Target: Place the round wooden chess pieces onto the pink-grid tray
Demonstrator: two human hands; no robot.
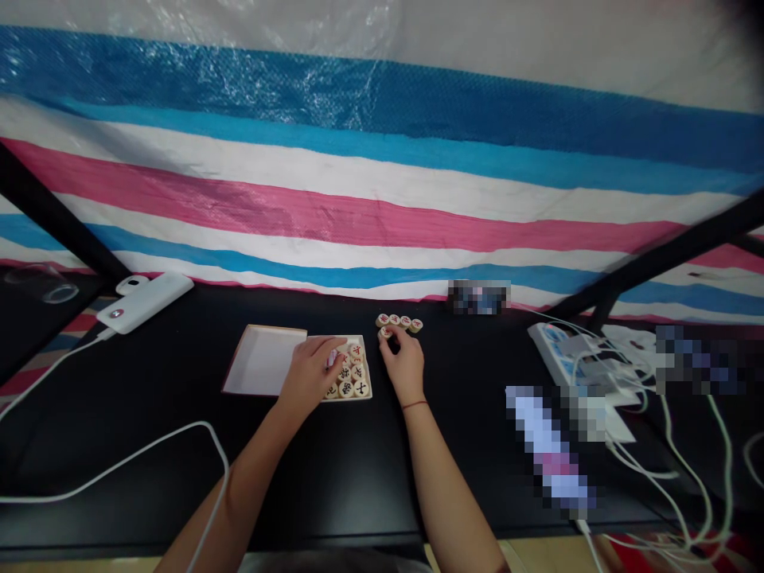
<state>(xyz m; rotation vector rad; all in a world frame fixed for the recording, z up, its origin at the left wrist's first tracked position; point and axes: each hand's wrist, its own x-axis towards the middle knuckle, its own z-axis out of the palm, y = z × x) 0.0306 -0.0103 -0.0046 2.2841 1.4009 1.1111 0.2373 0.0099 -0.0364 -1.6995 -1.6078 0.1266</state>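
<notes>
A striped plastic tarp (pixel 382 191) in blue, white and pink hangs behind the black table (pixel 149 398), its lower hem meeting the far edge. A white power strip (pixel 552 342) tangled in white cables sits at right, and a white power bank (pixel 143 302) lies at far left. Another white cable (pixel 119 465) loops across the table and over the left forearm.

Mid-table, well back from the front edge, a white cardboard box lid (pixel 263 360) touches a shallow tray (pixel 365 382) packed with xiangqi pieces (pixel 352 374), their red and black characters too small to read reliably. Four more pieces (pixel 399 321) sit in a row just beyond, near the far edge. The right hand (pixel 403 362), a red string (pixel 414 405) at its wrist, pinches a fifth piece (pixel 385 333) between its fingertips. The left hand (pixel 309 374) curves low over the tray; whether it grips anything is hidden.
</notes>
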